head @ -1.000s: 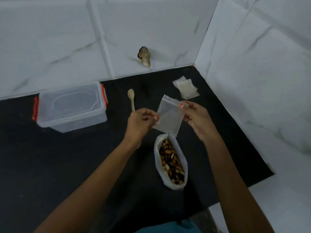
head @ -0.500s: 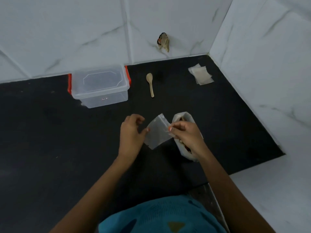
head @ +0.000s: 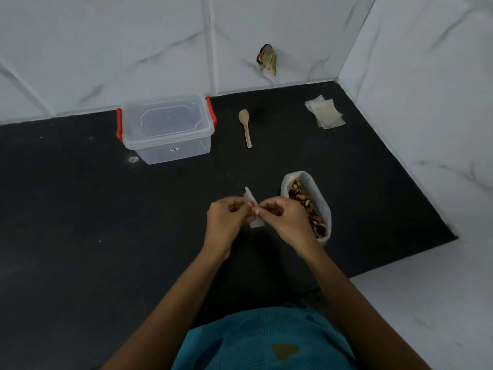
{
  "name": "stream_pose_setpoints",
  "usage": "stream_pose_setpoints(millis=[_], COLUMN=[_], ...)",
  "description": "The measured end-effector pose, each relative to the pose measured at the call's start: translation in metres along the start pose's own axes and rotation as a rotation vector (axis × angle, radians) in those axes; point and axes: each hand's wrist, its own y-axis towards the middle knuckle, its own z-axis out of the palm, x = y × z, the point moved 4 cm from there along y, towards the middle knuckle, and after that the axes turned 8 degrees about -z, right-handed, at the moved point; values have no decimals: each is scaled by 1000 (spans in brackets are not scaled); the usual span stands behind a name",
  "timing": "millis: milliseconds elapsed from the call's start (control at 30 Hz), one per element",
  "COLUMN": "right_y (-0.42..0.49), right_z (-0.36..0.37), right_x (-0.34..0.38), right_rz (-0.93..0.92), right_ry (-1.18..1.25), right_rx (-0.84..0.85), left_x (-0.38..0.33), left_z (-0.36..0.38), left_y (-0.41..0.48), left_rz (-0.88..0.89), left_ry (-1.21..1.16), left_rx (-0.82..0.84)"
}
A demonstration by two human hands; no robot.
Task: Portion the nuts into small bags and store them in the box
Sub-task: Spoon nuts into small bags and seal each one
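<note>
Head view: your left hand [head: 226, 221] and right hand [head: 286, 224] pinch the small bag [head: 257, 223] in curled fingers over the desk [head: 106, 209], its long axis running near-far, with the nuts [head: 301, 198] just right of your right hand.

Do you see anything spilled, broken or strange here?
No nuts are spilled; they lie in the open bag. One odd spot: the back wall has a ragged dark hole with something brownish in it, above the wooden spoon.
</note>
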Motion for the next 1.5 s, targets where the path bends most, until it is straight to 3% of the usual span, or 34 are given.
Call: stream_pose_setpoints(millis=[133, 333, 567, 733, 933, 1067, 1233, 1500], right_y=[3, 10, 17, 23, 21, 22, 22, 21], right_z=[-4, -17, -22, -22, -23, -22, -24, -24], right_x=[3, 4, 6, 11, 17, 17, 16, 15], right_rz=[1, 16, -116, -234, -261, -242, -172, -89], right_ry=[-37, -87, -306, -419, -402, -406, -335, -473], right_rx=[-19, -51, -106, -83, 14, 42, 16, 109], left_x=[-4, -8, -14, -20, -10, 2, 11, 15], left_z=[1, -1, -2, 1, 13, 33, 46, 46], left_y=[1, 8, 14, 15, 15, 17, 19, 23], left_rz=[7, 56, 78, 276, 461, 608, 629, 704], left_ry=[48, 394, 546, 534, 542, 638, 598, 535], left_rx=[60, 3, -97, -100, 53, -68, -146, -164])
